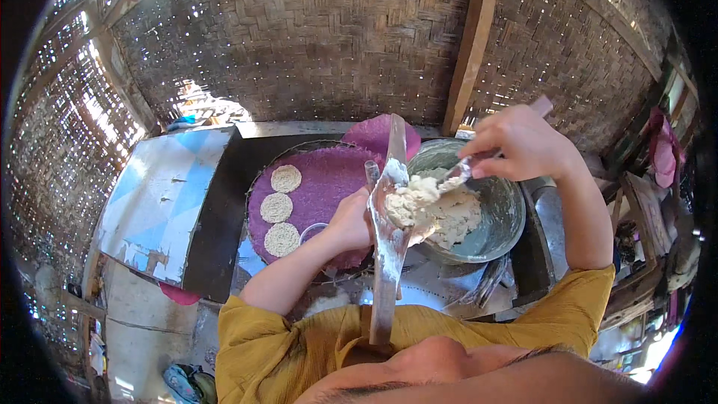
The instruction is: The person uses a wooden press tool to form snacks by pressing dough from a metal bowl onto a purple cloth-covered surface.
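Observation:
My left hand (357,214) grips a long wooden press (387,255) at its side, near the middle. White, pasty residue coats the wood, and a lump of pale dough (408,199) sits at its centre. In my right hand (519,137) is a flat-handled scoop (459,171), its smeared lower end touching the dough at the press. Below it, a large round basin (507,227) holds more pale dough (463,216). Left of my left hand, several flat discs of fine dough strands (282,239) lie on purple cloth (331,174) over a round tray.
A blue-and-white patterned box or panel (162,196) stands at the left. Another purple piece of cloth (364,132) lies behind the tray. A white ring (305,232) is partly hidden by my left forearm. Woven bamboo walls (348,39) and a wooden post (474,45) rise close behind.

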Demonstrator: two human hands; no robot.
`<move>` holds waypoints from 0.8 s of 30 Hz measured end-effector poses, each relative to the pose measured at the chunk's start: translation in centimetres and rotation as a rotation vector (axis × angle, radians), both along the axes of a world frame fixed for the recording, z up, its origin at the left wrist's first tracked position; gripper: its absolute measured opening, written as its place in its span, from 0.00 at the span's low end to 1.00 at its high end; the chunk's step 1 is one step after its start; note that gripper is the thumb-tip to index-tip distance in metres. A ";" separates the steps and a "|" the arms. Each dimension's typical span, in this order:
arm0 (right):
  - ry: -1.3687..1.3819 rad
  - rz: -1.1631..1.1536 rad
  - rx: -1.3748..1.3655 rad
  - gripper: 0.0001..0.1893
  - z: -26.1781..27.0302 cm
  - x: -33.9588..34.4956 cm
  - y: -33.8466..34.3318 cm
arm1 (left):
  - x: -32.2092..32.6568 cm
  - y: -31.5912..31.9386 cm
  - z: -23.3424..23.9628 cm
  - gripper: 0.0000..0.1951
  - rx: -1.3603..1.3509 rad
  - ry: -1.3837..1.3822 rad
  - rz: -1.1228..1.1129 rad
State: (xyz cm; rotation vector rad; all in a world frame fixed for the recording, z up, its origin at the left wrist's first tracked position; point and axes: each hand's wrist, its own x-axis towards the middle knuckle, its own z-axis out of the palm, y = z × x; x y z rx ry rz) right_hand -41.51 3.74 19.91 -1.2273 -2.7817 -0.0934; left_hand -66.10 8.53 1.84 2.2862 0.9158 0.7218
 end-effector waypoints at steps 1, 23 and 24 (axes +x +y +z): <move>-0.058 0.003 0.076 0.12 0.3 -1.8 -0.5 | -0.3 -0.1 -0.2 0.30 -0.015 -0.058 0.010; -0.101 0.029 0.584 0.09 -0.3 -5.5 -6.2 | -1.4 -0.8 -1.7 0.28 -0.112 -0.181 0.011; -0.123 0.048 0.555 0.09 -0.4 -5.6 -6.3 | -1.3 -1.0 -2.1 0.29 -0.051 -0.305 0.018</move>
